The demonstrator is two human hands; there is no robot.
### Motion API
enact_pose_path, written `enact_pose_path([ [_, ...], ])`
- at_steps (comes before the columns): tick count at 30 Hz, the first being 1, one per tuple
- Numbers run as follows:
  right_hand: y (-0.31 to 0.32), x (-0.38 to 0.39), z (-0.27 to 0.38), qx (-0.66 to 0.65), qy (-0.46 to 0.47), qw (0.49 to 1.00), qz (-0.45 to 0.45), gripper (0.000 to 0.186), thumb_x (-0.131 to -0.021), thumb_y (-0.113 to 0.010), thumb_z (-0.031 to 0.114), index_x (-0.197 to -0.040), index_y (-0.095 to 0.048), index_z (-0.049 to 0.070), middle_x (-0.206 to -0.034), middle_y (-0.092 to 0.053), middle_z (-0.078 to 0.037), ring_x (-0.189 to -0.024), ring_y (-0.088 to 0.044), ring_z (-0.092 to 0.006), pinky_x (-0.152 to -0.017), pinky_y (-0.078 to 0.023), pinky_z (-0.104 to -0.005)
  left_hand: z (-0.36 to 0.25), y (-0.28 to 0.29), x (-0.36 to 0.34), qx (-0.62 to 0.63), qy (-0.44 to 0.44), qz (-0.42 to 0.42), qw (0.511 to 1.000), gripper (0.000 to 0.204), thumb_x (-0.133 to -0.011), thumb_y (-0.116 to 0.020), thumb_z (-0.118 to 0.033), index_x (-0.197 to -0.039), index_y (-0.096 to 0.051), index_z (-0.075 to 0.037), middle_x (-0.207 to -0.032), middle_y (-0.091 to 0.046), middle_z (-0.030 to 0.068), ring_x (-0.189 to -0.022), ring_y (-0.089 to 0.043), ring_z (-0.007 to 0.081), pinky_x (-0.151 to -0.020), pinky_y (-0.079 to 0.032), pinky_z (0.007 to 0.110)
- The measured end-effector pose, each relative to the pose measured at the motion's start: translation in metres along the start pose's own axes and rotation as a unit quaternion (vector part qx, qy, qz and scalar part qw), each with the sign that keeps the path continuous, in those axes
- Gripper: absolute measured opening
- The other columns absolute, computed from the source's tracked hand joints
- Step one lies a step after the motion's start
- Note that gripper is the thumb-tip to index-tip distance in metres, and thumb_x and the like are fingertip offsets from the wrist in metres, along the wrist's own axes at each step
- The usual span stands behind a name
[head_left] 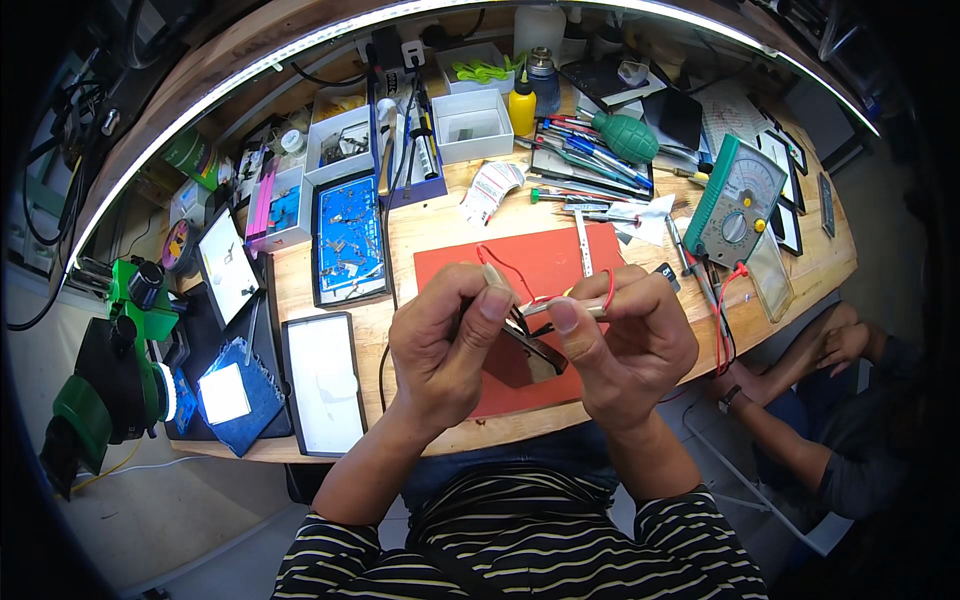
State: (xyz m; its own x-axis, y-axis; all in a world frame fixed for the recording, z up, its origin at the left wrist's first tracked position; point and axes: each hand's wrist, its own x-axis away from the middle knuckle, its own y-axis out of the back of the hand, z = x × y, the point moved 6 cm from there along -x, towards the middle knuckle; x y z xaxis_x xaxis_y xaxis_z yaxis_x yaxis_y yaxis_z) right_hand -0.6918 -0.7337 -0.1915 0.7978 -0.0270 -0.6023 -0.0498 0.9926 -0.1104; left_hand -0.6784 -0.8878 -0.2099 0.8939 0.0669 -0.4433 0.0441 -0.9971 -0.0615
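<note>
Both my hands are raised close together over a red mat (435, 270). Between thumb and fingers, my left hand (440, 345) pinches a slim pale piece (493, 274). My right hand (640, 350) grips another pale, narrow piece (537, 306) that points toward the left hand. A thin red wire (512, 262) loops from the left fingertips across to the right ones. Under the fingers, a dark flat device (520, 362) lies on the mat, partly hidden. The exact kind of the pale pieces cannot be made out.
A green multimeter (738, 205) with a red lead stands at right, near another person's hands (845, 340). Pens, tweezers and a green air blower (626, 137) lie behind the mat. At left are a blue parts tray (350, 238), a white tray (322, 385) and a green microscope (110, 380).
</note>
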Motion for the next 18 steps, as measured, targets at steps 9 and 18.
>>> enact_pose_path([
  [9, 0.0005, -0.0016, -0.0006, 0.014, 0.009, 1.000, 0.006, 0.020, -0.078, -0.076, -0.004, -0.082, -0.057, 0.002, -0.077, -0.063, -0.008, -0.067, -0.061, -0.0097, -0.058, -0.048, -0.0220, -0.0002, -0.0002, 0.0001, 0.006, -0.003, 0.003, 1.000, 0.015, -0.099, -0.053, -0.013, -0.093, -0.054, 0.000, -0.081, -0.056, 0.0065, -0.078, -0.056, 0.0149, -0.089, -0.051, 0.042],
  [18, -0.0007, -0.0030, -0.0031, -0.029, -0.040, 0.999, 0.013, 0.020, -0.079, -0.075, -0.005, -0.081, -0.056, 0.001, -0.078, -0.062, -0.007, -0.069, -0.060, -0.0091, -0.061, -0.049, -0.0213, 0.0010, 0.0003, 0.0008, 0.008, 0.012, 0.002, 1.000, 0.015, -0.099, -0.053, -0.013, -0.093, -0.054, 0.000, -0.081, -0.056, 0.0063, -0.078, -0.056, 0.0145, -0.090, -0.050, 0.041],
])
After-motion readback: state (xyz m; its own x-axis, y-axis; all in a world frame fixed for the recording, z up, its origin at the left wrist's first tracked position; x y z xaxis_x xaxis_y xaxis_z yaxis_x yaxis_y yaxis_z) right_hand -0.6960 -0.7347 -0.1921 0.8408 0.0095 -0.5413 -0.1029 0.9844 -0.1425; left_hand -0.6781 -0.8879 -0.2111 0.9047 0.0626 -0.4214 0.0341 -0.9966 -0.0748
